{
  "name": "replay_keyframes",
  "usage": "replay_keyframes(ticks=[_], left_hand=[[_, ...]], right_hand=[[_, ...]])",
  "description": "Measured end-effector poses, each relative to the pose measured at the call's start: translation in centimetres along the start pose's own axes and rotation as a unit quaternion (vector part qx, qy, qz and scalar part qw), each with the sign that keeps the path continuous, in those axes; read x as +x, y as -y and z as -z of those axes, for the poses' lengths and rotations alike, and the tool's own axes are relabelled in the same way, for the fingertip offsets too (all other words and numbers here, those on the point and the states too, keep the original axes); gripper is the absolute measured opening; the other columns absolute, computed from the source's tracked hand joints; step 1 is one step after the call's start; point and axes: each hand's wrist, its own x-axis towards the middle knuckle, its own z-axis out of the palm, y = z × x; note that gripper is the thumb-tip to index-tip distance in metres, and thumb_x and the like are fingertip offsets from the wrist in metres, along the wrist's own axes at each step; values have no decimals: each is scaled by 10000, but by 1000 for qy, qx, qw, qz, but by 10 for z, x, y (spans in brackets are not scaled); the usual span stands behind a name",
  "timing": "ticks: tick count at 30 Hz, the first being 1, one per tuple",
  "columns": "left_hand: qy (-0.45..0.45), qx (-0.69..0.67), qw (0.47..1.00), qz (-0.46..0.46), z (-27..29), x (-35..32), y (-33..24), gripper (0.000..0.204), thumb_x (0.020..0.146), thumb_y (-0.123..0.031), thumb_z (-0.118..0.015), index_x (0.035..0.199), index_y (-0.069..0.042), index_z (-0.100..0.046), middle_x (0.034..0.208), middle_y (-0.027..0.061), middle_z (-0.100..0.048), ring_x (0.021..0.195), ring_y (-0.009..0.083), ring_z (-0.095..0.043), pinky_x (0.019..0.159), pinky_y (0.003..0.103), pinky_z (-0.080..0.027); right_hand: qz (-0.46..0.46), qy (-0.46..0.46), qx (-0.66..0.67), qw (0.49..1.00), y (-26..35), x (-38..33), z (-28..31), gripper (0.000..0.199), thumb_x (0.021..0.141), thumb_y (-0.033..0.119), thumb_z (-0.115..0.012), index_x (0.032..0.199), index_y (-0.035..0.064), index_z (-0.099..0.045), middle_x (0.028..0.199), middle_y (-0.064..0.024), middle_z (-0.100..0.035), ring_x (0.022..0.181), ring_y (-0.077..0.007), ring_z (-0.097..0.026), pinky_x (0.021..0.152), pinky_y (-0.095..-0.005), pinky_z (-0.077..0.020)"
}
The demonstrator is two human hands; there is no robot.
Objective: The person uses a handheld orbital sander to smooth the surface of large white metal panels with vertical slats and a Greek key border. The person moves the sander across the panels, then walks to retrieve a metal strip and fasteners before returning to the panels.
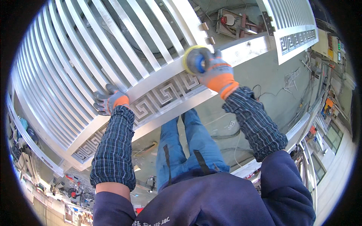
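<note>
A big silver metal panel [152, 81] lies in front of the person. It has long bars [102, 51] and, by its near edge, a strip [166, 92] with a maze-like pattern. The person's legs [190, 139] are close to that edge, maybe so both arms can reach over it.

The right hand [217, 71] holds a round disc [193, 61] with a yellow rim and a blue middle. The fingers curl round the blue middle, though I can't see all of them. That looks like a good way to hold it, because the flat side can face the metal. The disc is over the rail by the panel's right edge, close to its near right corner and just below two hinges [207, 34]. It looks a bit blurry.

The left hand [111, 102] is well apart from the disc, nearer the panel's left end. Its fingers are spread over the bars where they meet the rail. I think they help the person lean or stop the panel from sliding. I can't tell if the fingertips hook into the gaps.

Gloves cover both hands, perhaps because metal edges can scratch.
</note>
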Motion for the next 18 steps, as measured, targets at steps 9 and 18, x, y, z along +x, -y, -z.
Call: replay_keyframes(ticks=[9, 18], left_hand=[[-20, -27, 999, 3, 7, -17, -10, 910, 1008, -701, -392, 1622, -37, -292, 1655, 216, -352, 1571, 372, -249, 1293, 511, -150], [-40, 3, 999, 21, -5, -1, -1, 875, 945, -589, -585, 1607, -76, -334, 1658, 177, -351, 1538, 371, -310, 1273, 521, -200]], right_hand=[[135, 17, -7, 991, 35, -2, -25, 476, 744, 342, -796, 1144, 91, -740, 1157, -242, -656, 863, -349, -731, 756, -442, -607], [-15, 19, -35, 999, -24, -15, -6, 596, 773, 383, -814, 1269, 78, -687, 1353, -281, -558, 981, -363, -730, 840, -433, -605]])
